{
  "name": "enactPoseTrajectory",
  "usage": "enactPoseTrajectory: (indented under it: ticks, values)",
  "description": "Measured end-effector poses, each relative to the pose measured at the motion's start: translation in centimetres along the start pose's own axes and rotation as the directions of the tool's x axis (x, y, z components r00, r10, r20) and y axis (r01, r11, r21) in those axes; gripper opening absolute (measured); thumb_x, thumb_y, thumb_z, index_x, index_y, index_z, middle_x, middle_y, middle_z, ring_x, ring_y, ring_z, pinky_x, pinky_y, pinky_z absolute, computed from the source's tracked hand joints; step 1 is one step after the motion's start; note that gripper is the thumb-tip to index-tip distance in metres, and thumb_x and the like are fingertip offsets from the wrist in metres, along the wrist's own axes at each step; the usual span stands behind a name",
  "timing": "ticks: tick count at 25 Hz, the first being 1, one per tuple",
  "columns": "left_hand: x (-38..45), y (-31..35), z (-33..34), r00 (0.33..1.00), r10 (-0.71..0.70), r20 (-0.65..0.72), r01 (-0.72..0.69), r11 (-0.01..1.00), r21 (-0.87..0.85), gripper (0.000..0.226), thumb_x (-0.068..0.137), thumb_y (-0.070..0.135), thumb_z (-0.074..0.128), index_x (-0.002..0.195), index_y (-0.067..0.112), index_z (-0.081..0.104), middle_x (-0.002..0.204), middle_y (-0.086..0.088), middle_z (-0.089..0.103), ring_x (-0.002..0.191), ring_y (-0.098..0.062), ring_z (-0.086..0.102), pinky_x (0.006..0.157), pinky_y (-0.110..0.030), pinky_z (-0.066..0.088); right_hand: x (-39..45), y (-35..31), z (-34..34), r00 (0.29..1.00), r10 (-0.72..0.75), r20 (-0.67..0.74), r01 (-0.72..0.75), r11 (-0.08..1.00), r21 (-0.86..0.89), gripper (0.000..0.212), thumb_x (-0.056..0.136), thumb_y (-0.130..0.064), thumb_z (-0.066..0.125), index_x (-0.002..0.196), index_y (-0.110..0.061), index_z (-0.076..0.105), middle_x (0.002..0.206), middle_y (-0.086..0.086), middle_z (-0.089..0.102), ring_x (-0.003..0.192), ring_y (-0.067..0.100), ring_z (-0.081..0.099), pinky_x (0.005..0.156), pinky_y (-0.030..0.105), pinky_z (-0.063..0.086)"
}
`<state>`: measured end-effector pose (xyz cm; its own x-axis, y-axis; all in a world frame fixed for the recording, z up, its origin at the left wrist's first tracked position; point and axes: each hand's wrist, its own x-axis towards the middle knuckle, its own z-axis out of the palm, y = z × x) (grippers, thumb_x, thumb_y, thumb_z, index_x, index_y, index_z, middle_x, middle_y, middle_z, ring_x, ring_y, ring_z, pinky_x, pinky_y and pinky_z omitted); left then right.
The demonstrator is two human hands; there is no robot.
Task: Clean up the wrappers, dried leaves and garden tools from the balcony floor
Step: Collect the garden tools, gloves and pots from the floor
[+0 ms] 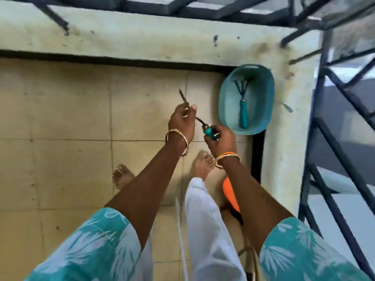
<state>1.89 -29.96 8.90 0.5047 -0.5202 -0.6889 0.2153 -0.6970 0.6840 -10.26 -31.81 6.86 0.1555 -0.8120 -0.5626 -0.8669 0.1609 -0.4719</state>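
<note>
Standing barefoot on tan floor tiles [71,110], looking down at both hands held out over the far right corner of the balcony.

Right hand [220,139] gripping the teal handle of a garden tool [209,131], fingers curled round it. Dark metal shaft running up and to the left from the handle, tip ending left of and beyond the left hand; blade shape blurred, not being resolved.

Left hand [181,121] pinching the shaft partway along, thumb raised, remaining fingers curled round the metal. Tool being held in the air, clear of the floor, just left of the basket.

Teal basket [224,106] sitting on the pale ledge [142,37] at the corner, just right of the hands. Hand rake [242,104] lying inside it, teal handle pointing near, dark prongs pointing far.

Orange object [229,194] lying on the floor near the right foot, partly hidden behind the right forearm. Dark railing bars [334,155] running along the far and right edges.
</note>
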Motion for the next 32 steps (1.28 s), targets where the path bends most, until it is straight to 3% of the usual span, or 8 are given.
enactPoseTrajectory:
  ticks: [5,8,11,15,19,24,27,32]
  values:
    - [2.0,2.8,13.2,0.980,-0.134,0.149,0.168,0.954,-0.246,0.013,0.099,0.013,0.047,0.091,0.011,0.057,0.073,-0.005,0.063,0.062,-0.016,0.056,0.059,-0.024,0.047,3.6,8.0,-7.0,0.988,0.087,-0.124,-0.085,0.996,0.022,0.026,0.073,-0.008,0.072,0.098,-0.001,0.069,0.093,0.021,0.067,0.084,0.034,0.061,0.074,0.029,0.043]
    - [3.7,4.1,19.1,0.958,-0.145,0.246,0.202,0.952,-0.228,0.012,0.098,0.011,0.050,0.087,0.013,0.055,0.073,-0.003,0.060,0.061,-0.014,0.056,0.052,-0.017,0.048,7.3,11.8,-9.2,0.975,0.150,-0.164,-0.142,0.988,0.065,0.023,0.075,-0.012,0.071,0.097,-0.005,0.070,0.094,0.017,0.067,0.083,0.029,0.062,0.066,0.017,0.035]
    - [7.0,4.5,22.6,0.943,-0.161,0.291,0.228,0.950,-0.212,0.018,0.097,0.004,0.050,0.080,0.012,0.051,0.064,-0.002,0.059,0.054,-0.010,0.055,0.046,-0.013,0.045,11.1,13.9,-9.2,0.958,0.206,-0.201,-0.179,0.973,0.144,0.023,0.075,-0.016,0.071,0.096,-0.006,0.069,0.093,0.016,0.067,0.084,0.029,0.062,0.068,0.021,0.037]
    - [11.6,2.3,24.0,0.949,-0.168,0.269,0.203,0.973,-0.109,0.013,0.093,-0.006,0.051,0.097,0.001,0.062,0.058,0.002,0.064,0.045,-0.004,0.059,0.048,-0.012,0.048,15.7,13.2,-8.0,0.953,0.268,-0.139,-0.238,0.950,0.203,0.027,0.079,-0.021,0.072,0.099,-0.004,0.069,0.094,0.013,0.069,0.083,0.020,0.059,0.071,0.022,0.039]
    - [13.1,-0.1,24.2,0.944,-0.165,0.287,0.201,0.974,-0.101,0.026,0.093,-0.003,0.053,0.119,-0.008,0.059,0.083,-0.007,0.063,0.066,-0.010,0.058,0.056,-0.013,0.050,20.3,12.1,-6.9,0.957,0.280,-0.078,-0.262,0.947,0.183,0.027,0.079,-0.021,0.071,0.102,-0.007,0.067,0.101,0.013,0.068,0.094,0.023,0.062,0.069,0.020,0.038]
    - [14.4,-1.8,24.9,0.933,-0.186,0.307,0.178,0.982,0.055,0.027,0.094,0.004,0.056,0.120,-0.003,0.061,0.084,-0.006,0.063,0.072,-0.016,0.056,0.063,-0.020,0.048,22.3,13.8,-4.6,0.923,0.385,-0.028,-0.376,0.914,0.155,0.032,0.079,-0.019,0.072,0.109,-0.007,0.066,0.108,0.013,0.067,0.100,0.025,0.063,0.074,0.020,0.040]
    - [14.6,-1.7,25.0,0.904,-0.230,0.360,0.198,0.972,0.125,0.033,0.096,0.000,0.048,0.127,0.005,0.057,0.100,-0.008,0.061,0.087,-0.019,0.058,0.063,-0.021,0.047,22.6,14.9,-4.0,0.919,0.393,-0.016,-0.390,0.916,0.095,0.036,0.081,-0.017,0.071,0.114,-0.005,0.064,0.113,0.016,0.065,0.104,0.026,0.062,0.080,0.021,0.042]
    - [14.4,-2.0,23.9,0.883,-0.232,0.407,0.153,0.964,0.218,0.050,0.093,-0.011,0.035,0.137,0.011,0.045,0.116,-0.014,0.058,0.105,-0.024,0.054,0.086,-0.037,0.048,21.6,15.4,-3.5,0.938,0.343,-0.049,-0.341,0.939,0.053,0.031,0.081,-0.013,0.070,0.111,-0.004,0.064,0.110,0.017,0.066,0.103,0.028,0.062,0.087,0.027,0.045]
